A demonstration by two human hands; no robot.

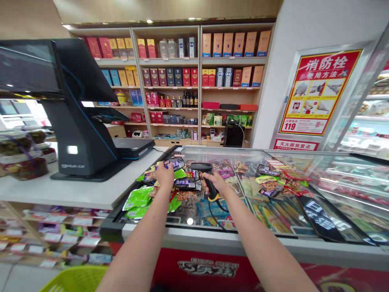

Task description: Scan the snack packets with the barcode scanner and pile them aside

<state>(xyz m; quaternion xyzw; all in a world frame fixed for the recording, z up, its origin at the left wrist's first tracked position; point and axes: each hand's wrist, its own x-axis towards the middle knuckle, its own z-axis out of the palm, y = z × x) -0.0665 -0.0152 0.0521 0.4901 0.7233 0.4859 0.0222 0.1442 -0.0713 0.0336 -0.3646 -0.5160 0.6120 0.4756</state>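
In my right hand (216, 182) is a black and yellow barcode scanner (210, 184), its head pointing left and its cord trailing down over the glass. My left hand (165, 175) grips a dark blue snack packet (176, 163) at the left side of the freezer top. Beneath and around that hand lies a pile of snack packets, among them bright green bags (138, 201) and a dark packet with a printed label (187, 184). All of them rest on the glass lid of a chest freezer (188, 233). A second heap of packets (270, 180) sits farther right on the glass.
Left of the freezer, a white counter (91, 190) carries a black point-of-sale terminal (75, 134) and stacked plastic tubs (24, 156). A black sign strip (320, 219) lies on the right lid. Shelves of boxes (170, 77) stand behind. A green basket (74, 280) is at lower left.
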